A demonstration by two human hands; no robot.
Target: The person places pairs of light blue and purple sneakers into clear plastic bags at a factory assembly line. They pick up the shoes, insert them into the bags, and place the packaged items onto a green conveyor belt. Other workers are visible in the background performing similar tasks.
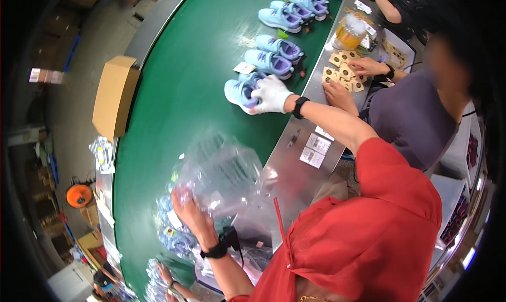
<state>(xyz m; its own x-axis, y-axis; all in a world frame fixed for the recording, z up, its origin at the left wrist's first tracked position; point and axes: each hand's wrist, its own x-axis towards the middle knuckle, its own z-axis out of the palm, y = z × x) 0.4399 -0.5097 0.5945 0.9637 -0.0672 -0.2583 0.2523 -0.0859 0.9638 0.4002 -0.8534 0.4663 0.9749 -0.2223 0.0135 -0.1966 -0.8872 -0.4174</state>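
My right hand (271, 95), in a white glove, grips the upper of a light-blue sneaker (240, 94) at the near end of a row on the green conveyor belt (179, 75). A second light-blue sneaker (252, 77) sits close beside it, partly hidden by the hand. Bare and lower in the picture, my left hand (192, 211) is closed on the edge of a clear plastic bag (221, 167). The bag hangs spread above the belt. Beneath and beside that hand lie bagged sneakers (176, 236), partly covered.
More light-blue sneakers (271, 62) line the belt farther up. White labels (314, 150) lie on the metal ledge (287, 167). A co-worker's hands (363, 70) handle tan cards (342, 73) at right, near a yellow container (349, 34). A cardboard box (112, 96) stands across the belt.
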